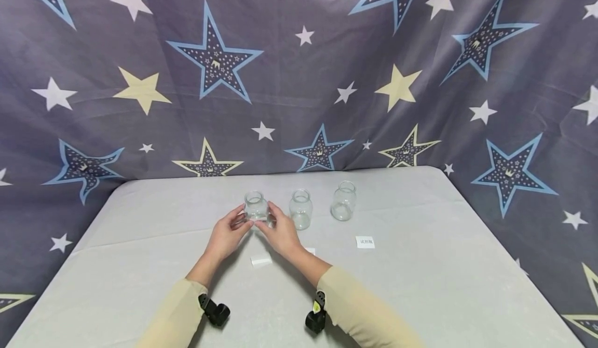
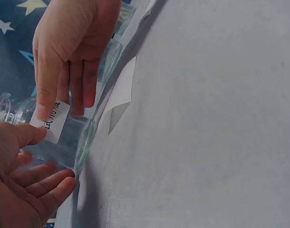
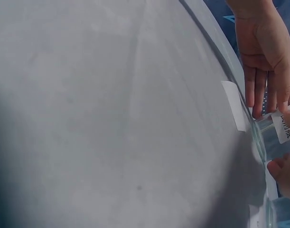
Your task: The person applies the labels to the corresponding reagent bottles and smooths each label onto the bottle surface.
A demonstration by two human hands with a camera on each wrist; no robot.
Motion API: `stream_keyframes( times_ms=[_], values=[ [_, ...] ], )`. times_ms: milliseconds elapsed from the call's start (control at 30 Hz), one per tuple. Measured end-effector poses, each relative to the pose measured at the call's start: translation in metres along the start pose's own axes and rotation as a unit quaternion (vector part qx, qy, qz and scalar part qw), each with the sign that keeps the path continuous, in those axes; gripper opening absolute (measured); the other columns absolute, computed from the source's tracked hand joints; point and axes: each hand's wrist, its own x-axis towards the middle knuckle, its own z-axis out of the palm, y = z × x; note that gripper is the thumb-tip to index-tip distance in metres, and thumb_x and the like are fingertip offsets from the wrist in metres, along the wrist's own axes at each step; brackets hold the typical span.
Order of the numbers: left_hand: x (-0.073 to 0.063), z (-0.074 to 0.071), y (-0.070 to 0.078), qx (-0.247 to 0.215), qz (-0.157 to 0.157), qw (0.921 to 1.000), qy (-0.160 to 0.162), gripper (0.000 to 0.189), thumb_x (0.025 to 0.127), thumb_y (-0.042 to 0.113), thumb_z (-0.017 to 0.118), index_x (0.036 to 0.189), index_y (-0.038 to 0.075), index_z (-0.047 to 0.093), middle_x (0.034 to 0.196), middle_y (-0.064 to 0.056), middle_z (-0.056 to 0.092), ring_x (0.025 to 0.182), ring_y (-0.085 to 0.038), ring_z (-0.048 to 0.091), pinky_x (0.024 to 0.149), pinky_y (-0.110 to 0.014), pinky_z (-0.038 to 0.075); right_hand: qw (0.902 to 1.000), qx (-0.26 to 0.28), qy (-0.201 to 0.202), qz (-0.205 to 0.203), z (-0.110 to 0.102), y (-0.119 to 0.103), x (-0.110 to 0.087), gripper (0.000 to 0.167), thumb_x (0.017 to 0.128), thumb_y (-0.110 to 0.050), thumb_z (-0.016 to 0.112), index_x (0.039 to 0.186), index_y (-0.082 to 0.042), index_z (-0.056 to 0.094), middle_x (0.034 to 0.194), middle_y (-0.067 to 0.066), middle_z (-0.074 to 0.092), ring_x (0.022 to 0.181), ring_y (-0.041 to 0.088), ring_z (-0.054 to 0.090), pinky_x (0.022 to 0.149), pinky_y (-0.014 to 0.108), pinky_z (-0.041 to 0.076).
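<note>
Both hands are at the leftmost of three clear glass jars (image 1: 255, 206). My left hand (image 1: 225, 238) holds its left side, with the thumb at the front and the fingers spread around the glass. On the right side my right hand (image 1: 284, 235) holds it too, fingers behind and thumb in front. Under the thumbs a small white label (image 2: 52, 122) with dark printed characters lies against the jar's front; the thumbs cover part of it. The jar stands upright in the head view; whether its base touches the table cannot be told.
Two more glass jars, the middle one (image 1: 301, 210) and the right one (image 1: 343, 201), stand on the pale table (image 1: 444, 265). A blank-looking folded card (image 1: 261, 260) lies in front, a printed card (image 1: 365, 242) at right. The right forearm partly hides another card (image 1: 310, 251). Behind hangs a star-patterned curtain (image 1: 280, 78).
</note>
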Motion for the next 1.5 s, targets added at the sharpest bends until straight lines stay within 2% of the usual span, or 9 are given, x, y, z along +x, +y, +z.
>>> stream_keyframes(
  times_ms=[167,333,500,667,800,1000,1500],
  values=[
    [0.0021,0.0021,-0.0014,-0.015,0.006,0.9999,0.000,0.055,0.091,0.012,0.060,0.139,-0.002,0.038,0.130,-0.029,0.050,0.115,-0.038,0.056,0.094,-0.036,0.047,0.9999,0.002,-0.010,-0.006,-0.0017,0.0029,0.0006,0.056,0.090,-0.022,0.060,0.137,0.002,0.041,0.129,0.019,0.056,0.111,0.030,0.061,0.089,0.032,0.051],
    [0.0011,0.0016,-0.0020,-0.006,-0.007,1.0000,0.000,0.055,0.091,0.014,0.059,0.140,-0.001,0.037,0.131,-0.028,0.050,0.116,-0.037,0.056,0.094,-0.035,0.047,0.9995,-0.006,-0.032,0.006,-0.0028,0.0043,-0.0013,0.052,0.094,-0.021,0.053,0.140,-0.001,0.037,0.132,0.017,0.053,0.110,0.025,0.062,0.087,0.023,0.051],
    [-0.0001,0.0021,-0.0019,-0.002,-0.014,0.9999,-0.001,0.055,0.092,0.015,0.059,0.140,0.000,0.037,0.131,-0.028,0.050,0.116,-0.037,0.056,0.094,-0.036,0.047,0.9993,-0.011,-0.033,0.010,-0.0032,0.0060,-0.0022,0.049,0.096,-0.019,0.050,0.140,-0.003,0.038,0.133,0.015,0.053,0.108,0.022,0.063,0.085,0.021,0.052],
    [-0.0005,0.0021,-0.0004,-0.004,-0.011,0.9999,-0.002,0.055,0.091,0.013,0.059,0.140,-0.001,0.036,0.132,-0.028,0.049,0.116,-0.037,0.056,0.095,-0.037,0.047,0.9999,-0.009,-0.013,0.006,-0.0044,0.0084,-0.0017,0.043,0.095,-0.012,0.050,0.137,-0.005,0.044,0.130,0.016,0.055,0.105,0.023,0.064,0.082,0.021,0.052],
    [-0.0003,0.0018,0.0004,0.002,-0.013,0.9999,-0.002,0.057,0.090,0.009,0.059,0.141,-0.002,0.035,0.133,-0.028,0.048,0.117,-0.038,0.055,0.095,-0.039,0.046,0.9996,-0.009,-0.023,0.017,-0.0045,0.0086,-0.0027,0.047,0.093,-0.010,0.056,0.138,-0.005,0.043,0.124,0.019,0.060,0.105,0.024,0.064,0.084,0.021,0.052],
    [0.0010,0.0031,0.0031,0.007,-0.010,0.9999,0.003,0.057,0.088,0.004,0.060,0.139,-0.006,0.035,0.131,-0.030,0.049,0.116,-0.039,0.055,0.095,-0.038,0.046,0.9998,0.003,-0.017,0.014,-0.0018,0.0075,-0.0006,0.049,0.089,-0.011,0.061,0.135,-0.001,0.046,0.127,0.017,0.058,0.111,0.027,0.061,0.089,0.025,0.050],
    [0.0000,0.0033,0.0030,0.015,-0.017,0.9997,0.009,0.056,0.089,0.007,0.060,0.138,-0.005,0.037,0.130,-0.028,0.050,0.117,-0.037,0.055,0.094,-0.036,0.047,0.9998,0.017,0.001,0.007,-0.0006,0.0105,0.0015,0.041,0.091,-0.006,0.057,0.131,-0.002,0.051,0.125,0.016,0.060,0.109,0.025,0.063,0.088,0.024,0.051]
  ],
)
